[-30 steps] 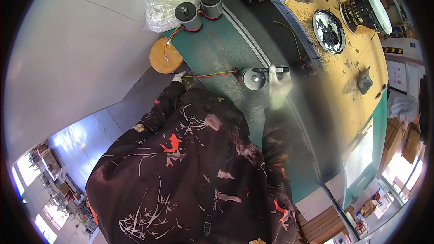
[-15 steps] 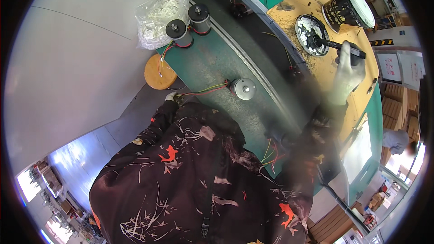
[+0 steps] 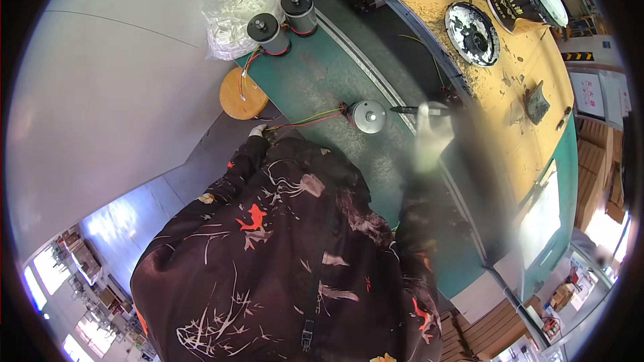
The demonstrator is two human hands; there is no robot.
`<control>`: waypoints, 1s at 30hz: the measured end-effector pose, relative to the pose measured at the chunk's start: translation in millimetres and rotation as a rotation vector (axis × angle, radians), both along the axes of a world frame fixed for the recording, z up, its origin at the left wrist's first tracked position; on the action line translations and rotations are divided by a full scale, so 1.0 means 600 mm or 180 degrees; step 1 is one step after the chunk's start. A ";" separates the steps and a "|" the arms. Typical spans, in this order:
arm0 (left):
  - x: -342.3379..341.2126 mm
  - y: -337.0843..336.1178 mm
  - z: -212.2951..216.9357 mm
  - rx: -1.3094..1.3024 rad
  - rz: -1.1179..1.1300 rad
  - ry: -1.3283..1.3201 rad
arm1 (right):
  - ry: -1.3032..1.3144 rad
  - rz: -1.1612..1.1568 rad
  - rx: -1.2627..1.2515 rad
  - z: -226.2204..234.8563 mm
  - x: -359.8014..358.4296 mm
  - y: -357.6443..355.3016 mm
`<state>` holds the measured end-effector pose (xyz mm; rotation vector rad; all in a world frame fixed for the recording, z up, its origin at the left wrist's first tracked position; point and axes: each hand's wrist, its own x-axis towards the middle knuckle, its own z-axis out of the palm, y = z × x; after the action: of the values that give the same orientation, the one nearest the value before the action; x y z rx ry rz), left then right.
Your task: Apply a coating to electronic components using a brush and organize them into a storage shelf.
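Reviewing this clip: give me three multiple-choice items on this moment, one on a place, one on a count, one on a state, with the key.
1. Where does the silver motor with coloured wires lie?
A. on the green bench top
B. on the round wooden stool
C. on the yellow board

2. How many dark cylindrical motors stand by the clear plastic bag?
A. one
B. two
C. four

3. What is the right hand doing?
A. resting flat and empty
B. holding a dark pen-like tool
C. lifting the bag

Key: 1 A, the motor sits on the green bench top. 2 B, two stand side by side. 3 B, the dark pen-like tool sticks out of the blurred white-gloved hand toward the motor.
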<state>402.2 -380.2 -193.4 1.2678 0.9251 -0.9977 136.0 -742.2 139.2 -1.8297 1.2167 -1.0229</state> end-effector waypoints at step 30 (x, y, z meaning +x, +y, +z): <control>0.012 -0.062 0.104 0.3235 -0.2611 -0.3480 | 0.0063 -0.0124 0.0177 -0.021 0.003 0.035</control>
<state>409.2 -417.6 -130.9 2.7627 -0.0874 -0.1608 137.5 -721.0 126.7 -1.7836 1.2847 -0.9846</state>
